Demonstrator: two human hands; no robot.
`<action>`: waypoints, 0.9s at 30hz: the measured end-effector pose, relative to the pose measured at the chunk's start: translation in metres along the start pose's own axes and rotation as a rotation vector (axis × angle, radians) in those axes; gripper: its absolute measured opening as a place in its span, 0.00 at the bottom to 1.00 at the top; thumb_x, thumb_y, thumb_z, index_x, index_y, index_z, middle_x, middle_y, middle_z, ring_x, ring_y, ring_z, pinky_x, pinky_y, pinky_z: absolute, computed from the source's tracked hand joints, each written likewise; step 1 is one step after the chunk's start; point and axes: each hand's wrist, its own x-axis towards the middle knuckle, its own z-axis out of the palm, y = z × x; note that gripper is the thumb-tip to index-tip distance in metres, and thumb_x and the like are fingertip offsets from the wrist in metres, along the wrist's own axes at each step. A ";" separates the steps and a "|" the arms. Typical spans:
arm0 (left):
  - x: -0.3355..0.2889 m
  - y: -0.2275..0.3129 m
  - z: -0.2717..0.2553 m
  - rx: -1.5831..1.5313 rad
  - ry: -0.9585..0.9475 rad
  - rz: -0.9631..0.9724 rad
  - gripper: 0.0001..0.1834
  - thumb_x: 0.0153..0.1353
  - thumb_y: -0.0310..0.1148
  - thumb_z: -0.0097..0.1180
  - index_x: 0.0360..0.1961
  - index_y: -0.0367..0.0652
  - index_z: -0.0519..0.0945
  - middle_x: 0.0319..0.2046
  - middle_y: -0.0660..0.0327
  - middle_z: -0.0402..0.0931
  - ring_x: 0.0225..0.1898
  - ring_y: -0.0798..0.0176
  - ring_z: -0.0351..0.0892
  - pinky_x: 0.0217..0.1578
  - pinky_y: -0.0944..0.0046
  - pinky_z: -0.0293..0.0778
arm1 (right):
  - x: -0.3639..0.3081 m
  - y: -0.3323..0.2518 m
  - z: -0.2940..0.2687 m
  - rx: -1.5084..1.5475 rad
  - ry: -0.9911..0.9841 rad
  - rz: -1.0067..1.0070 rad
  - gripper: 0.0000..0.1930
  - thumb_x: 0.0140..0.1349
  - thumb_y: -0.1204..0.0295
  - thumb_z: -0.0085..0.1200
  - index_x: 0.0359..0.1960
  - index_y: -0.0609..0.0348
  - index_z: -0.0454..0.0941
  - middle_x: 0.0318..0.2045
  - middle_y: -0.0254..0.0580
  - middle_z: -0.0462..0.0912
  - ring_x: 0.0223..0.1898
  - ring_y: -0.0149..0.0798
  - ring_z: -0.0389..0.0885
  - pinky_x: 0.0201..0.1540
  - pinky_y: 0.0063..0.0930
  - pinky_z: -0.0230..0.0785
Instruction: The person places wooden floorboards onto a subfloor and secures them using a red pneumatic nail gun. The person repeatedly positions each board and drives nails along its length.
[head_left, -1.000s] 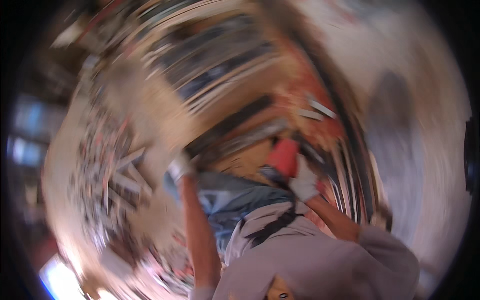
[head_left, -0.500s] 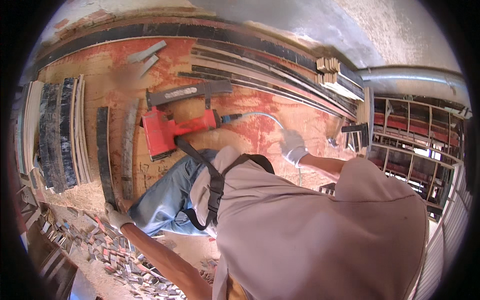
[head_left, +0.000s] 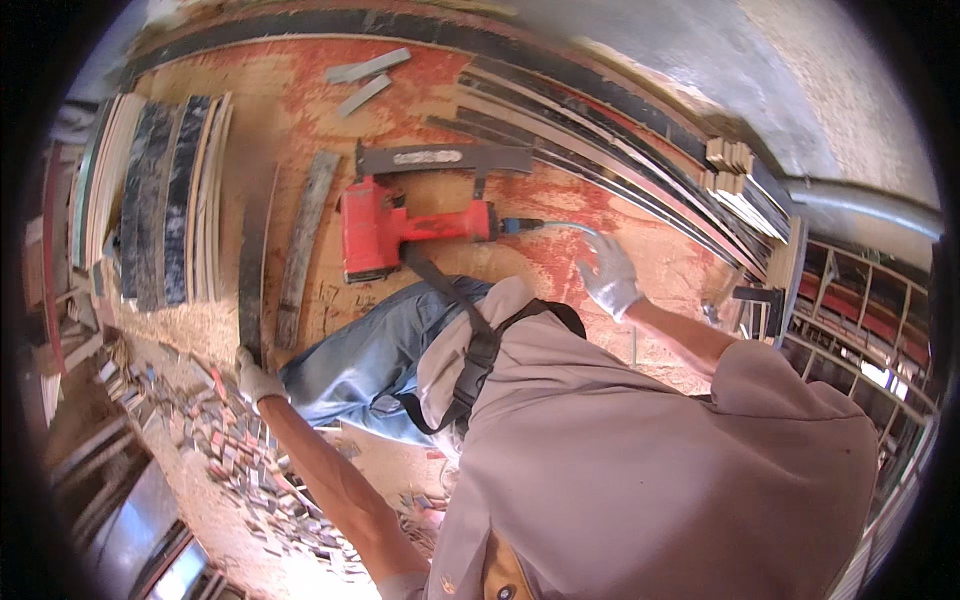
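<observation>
My left hand [head_left: 258, 381], in a pale work glove, is closed on the near end of a dark wooden strip [head_left: 253, 280] lying on the board-topped work table [head_left: 420, 85]. Beside that strip rests a second, greyer strip [head_left: 306, 235]. A red nail gun [head_left: 372, 232] with a long dark magazine lies on its side in front of me, its blue air hose [head_left: 560, 225] leading off to the right. Close to the hose, my gloved right hand [head_left: 610, 278] hovers with its fingers spread and nothing in them.
Stacked boards [head_left: 165, 205] stand on the left. Long dark strips [head_left: 600, 165] run along the back, near small grey offcuts [head_left: 366, 80]. At the right are bundled pale-ended strips [head_left: 735, 170] and a metal rack [head_left: 860, 310]. Scrap pieces [head_left: 240, 445] litter the floor at lower left.
The view has shifted, so the table and tools appear farther right and higher. My right hand's fingers now show spread beside the hose. My left hand keeps hold of the strip's end.
</observation>
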 end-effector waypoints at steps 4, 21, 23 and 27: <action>-0.035 0.044 0.043 -0.274 0.085 -0.236 0.25 0.71 0.45 0.60 0.63 0.43 0.75 0.58 0.57 0.75 0.52 0.55 0.79 0.42 0.61 0.86 | 0.080 -0.100 0.001 0.533 -0.432 -0.017 0.28 0.65 0.46 0.56 0.45 0.61 0.85 0.41 0.54 0.86 0.42 0.54 0.85 0.47 0.42 0.76; 0.034 -0.033 -0.021 0.889 -0.097 0.317 0.30 0.74 0.43 0.54 0.68 0.34 0.70 0.62 0.50 0.73 0.59 0.51 0.77 0.54 0.57 0.80 | 0.076 -0.070 -0.064 1.603 -1.027 0.564 0.23 0.70 0.59 0.60 0.58 0.64 0.80 0.45 0.51 0.84 0.41 0.41 0.86 0.49 0.33 0.81; 0.027 -0.019 -0.016 1.378 -0.088 0.590 0.31 0.72 0.43 0.57 0.67 0.30 0.70 0.59 0.46 0.74 0.56 0.48 0.79 0.51 0.55 0.82 | 0.016 0.007 -0.015 1.081 -0.403 0.913 0.20 0.72 0.57 0.58 0.49 0.66 0.81 0.37 0.46 0.86 0.41 0.41 0.86 0.44 0.36 0.81; -0.016 0.033 0.012 1.375 -0.150 0.481 0.31 0.69 0.40 0.61 0.64 0.27 0.71 0.55 0.39 0.77 0.52 0.43 0.81 0.50 0.54 0.80 | -0.142 0.167 0.010 -0.445 -0.781 0.702 0.17 0.65 0.67 0.54 0.52 0.62 0.83 0.48 0.57 0.86 0.49 0.51 0.86 0.49 0.41 0.80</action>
